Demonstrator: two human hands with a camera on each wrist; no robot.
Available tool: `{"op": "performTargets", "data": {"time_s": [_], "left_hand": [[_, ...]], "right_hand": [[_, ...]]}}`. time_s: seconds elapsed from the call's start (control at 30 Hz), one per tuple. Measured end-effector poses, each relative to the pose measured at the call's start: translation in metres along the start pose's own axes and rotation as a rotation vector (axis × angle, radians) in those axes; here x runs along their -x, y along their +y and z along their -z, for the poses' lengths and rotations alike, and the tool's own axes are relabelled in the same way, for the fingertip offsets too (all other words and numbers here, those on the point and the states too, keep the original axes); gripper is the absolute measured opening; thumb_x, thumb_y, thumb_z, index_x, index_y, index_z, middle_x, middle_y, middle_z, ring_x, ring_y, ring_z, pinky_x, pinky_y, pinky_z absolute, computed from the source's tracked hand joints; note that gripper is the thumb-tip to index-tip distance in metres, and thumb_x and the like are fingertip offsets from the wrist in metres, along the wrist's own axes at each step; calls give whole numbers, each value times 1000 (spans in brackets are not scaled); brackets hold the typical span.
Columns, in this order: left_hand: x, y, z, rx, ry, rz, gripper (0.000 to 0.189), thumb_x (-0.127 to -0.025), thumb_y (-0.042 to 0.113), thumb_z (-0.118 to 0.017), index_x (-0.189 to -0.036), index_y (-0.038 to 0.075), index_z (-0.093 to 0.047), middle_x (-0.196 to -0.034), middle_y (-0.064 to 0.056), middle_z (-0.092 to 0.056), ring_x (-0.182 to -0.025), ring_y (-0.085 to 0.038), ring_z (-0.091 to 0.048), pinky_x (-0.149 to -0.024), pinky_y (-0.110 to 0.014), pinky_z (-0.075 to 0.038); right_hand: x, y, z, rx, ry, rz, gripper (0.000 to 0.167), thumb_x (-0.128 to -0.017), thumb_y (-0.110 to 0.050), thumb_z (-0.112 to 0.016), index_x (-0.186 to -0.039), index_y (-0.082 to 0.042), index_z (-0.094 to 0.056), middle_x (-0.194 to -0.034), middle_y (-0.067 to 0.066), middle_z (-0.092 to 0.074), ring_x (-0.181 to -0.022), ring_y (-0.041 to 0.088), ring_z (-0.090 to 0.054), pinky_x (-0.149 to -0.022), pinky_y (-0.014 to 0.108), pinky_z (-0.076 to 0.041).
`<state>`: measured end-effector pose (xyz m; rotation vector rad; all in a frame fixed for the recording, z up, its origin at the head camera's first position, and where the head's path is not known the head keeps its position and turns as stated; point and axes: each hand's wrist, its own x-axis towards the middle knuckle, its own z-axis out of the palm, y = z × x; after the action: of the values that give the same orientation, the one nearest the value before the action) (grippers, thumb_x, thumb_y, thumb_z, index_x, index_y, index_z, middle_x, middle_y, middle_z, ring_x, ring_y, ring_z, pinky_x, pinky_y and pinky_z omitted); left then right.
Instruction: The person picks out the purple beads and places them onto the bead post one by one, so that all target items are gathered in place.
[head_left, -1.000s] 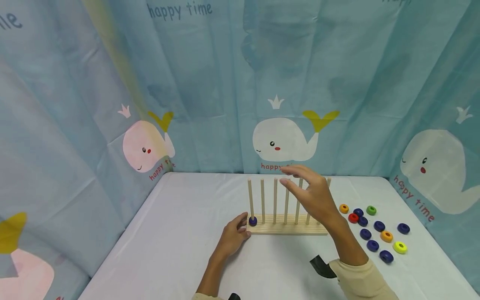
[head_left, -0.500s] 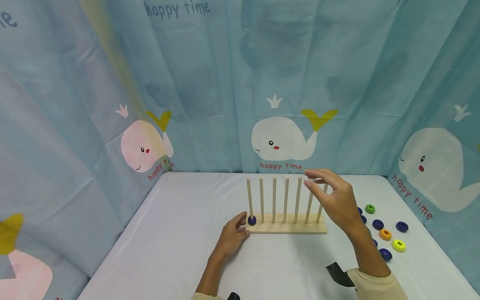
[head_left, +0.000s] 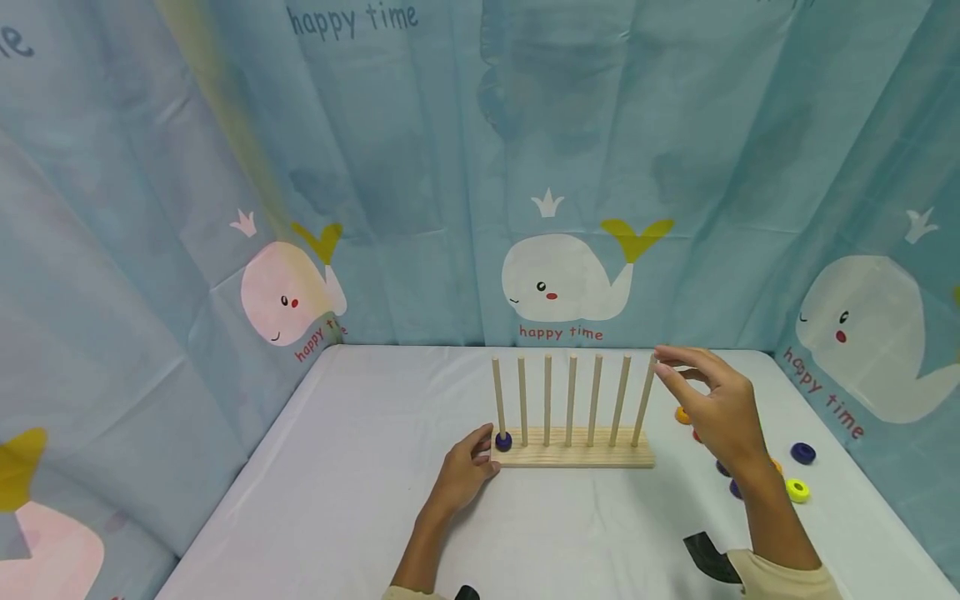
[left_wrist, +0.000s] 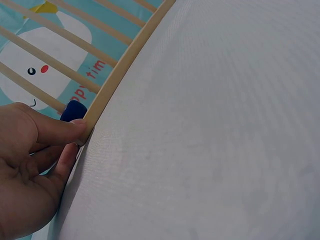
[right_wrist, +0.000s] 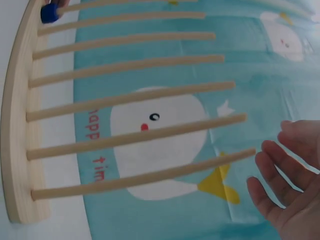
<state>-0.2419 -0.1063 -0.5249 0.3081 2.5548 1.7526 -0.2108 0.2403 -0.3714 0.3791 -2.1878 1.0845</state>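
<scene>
A wooden peg board with several upright pegs stands on the white table. One dark blue ring sits at the foot of its leftmost peg. My left hand grips the left end of the base between thumb and fingers; the left wrist view shows the thumb against the wood beside the ring. Near the top of the rightmost peg, my right hand hovers with fingers gently curved and nothing between them. In the right wrist view a small gap separates the fingers from that peg's tip.
Loose rings lie at the right of the table, partly hidden by my right hand and forearm: a yellow ring, a dark blue ring and an orange ring show. A blue whale-print curtain hangs behind and beside the table.
My right hand has moved rightward along the tops of the pegs, from the middle to the rightmost one. The left hand, board and threaded ring stay as they were.
</scene>
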Motion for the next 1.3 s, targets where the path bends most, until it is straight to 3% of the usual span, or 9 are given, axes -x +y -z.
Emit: {"op": "performTargets", "data": {"time_s": [0.27,0.73,1.07,1.3], "left_hand": [[-1,-2,0,-3,-1,-12,64,-86,-3,-67,-145,6,-45,-131,-15,-56,-117,-26,-56,-95,-27,-50],[0,1,-1,-9,11,-9,63,-85,-5,-67,-144,5,-46,-129,-16,-57,-116,-27,-57,-95,-27,-50],[1,-2,0,-20,19,6,64,-84,-5,-67,-144,5,-45,-130,-16,-57,-116,-27,-57,-94,-26,-50],[-1,-1,0,-9,4,25,65,-86,-1,-68,-145,8,-45,-131,-12,-56,-118,-24,-56,-95,-24,-49]], "right_hand": [[9,16,14,67,23,-67,28,-94,-23,-65,-121,-17,-69,-117,-2,-66,-106,-6,-53,-86,3,-41],[17,45,39,105,42,-205,32,-97,-29,-61,-124,-13,-67,-120,7,-65,-102,-8,-51,-82,1,-39],[23,84,58,171,29,-342,43,-96,-39,-59,-130,-14,-63,-125,12,-63,-99,-7,-49,-74,0,-38],[34,108,76,175,39,-394,46,-94,-37,-64,-133,-13,-60,-120,6,-65,-101,-7,-50,-74,1,-40]]}}
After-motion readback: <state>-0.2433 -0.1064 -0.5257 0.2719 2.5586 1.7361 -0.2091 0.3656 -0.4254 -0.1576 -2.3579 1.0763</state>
